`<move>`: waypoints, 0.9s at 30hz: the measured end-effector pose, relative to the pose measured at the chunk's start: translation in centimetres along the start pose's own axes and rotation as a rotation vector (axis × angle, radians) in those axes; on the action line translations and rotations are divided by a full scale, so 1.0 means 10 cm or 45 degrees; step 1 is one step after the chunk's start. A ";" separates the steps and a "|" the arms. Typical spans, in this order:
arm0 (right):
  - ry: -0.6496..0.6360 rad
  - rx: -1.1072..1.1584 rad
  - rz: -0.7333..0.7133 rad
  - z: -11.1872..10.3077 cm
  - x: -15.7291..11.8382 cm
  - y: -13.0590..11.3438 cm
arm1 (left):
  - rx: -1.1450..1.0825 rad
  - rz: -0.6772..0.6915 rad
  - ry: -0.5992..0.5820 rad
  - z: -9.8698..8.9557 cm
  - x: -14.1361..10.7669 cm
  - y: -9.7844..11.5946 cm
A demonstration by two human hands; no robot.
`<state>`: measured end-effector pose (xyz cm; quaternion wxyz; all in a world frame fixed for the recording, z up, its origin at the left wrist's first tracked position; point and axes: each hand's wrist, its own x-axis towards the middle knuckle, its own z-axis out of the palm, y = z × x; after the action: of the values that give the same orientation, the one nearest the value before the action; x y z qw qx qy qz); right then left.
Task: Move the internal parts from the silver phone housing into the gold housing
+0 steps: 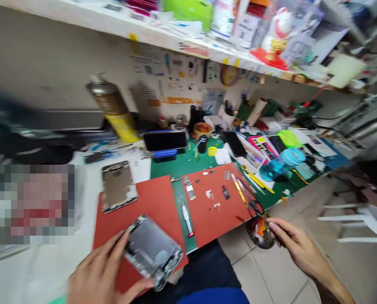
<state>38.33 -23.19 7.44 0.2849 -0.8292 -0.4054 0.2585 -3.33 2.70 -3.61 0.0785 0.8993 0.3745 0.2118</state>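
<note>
My left hand (pixel 102 270) grips an opened phone housing (pixel 153 245) by its edges, fingers on the upper left and thumb at the bottom. The housing is tilted over a red-brown mat (pixel 115 228), its grey inner side facing up. Off the table's front edge, my right hand (pixel 289 238) is closed in a pinch on a thin dark tool (pixel 263 218), blurred and mostly hidden by the fingers. Just below it is a round container (pixel 260 236) with scraps inside. A pair of scissors (pixel 251 200) lies close to the right hand.
A second phone housing (pixel 119 185) lies at the mat's upper left. A screwdriver (pixel 185 216) rests between the mats, and small phone parts (pixel 225 193) are spread on the right one. Behind stand a propped phone (pixel 164 141), a spray can (pixel 115 107) and a blue bottle (pixel 270 169).
</note>
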 end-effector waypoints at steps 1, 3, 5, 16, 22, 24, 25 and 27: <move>-0.094 0.137 -0.018 0.23 0.00 -0.15 | -0.002 0.026 -0.003 -0.08 0.00 0.10; -0.212 0.244 -0.128 0.69 -0.01 -0.42 | -0.044 -0.011 -0.029 -0.19 0.00 0.23; -0.272 0.207 -0.353 1.09 -0.02 -0.63 | -0.135 -0.089 -0.092 -0.25 -0.02 0.27; -0.002 -0.217 -1.090 1.92 -0.04 -0.89 | -0.443 -0.252 -0.010 -0.36 -0.04 0.27; -0.064 -0.262 -0.972 1.93 -0.02 -0.84 | -0.508 -0.351 -0.037 -0.35 -0.06 0.25; -0.102 -0.259 -0.974 1.91 0.00 -0.84 | -0.506 -0.347 -0.037 -0.34 -0.06 0.25; -0.109 -0.258 -0.996 1.91 0.02 -0.83 | -0.502 -0.339 -0.033 -0.34 -0.06 0.25; -0.114 -0.254 -1.052 1.90 0.04 -0.82 | -0.492 -0.319 -0.022 -0.33 -0.06 0.25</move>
<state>21.72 -13.66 -0.47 0.2651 -0.6086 -0.7385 0.1181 -3.53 0.46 -0.03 0.2782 0.8158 0.4351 0.2604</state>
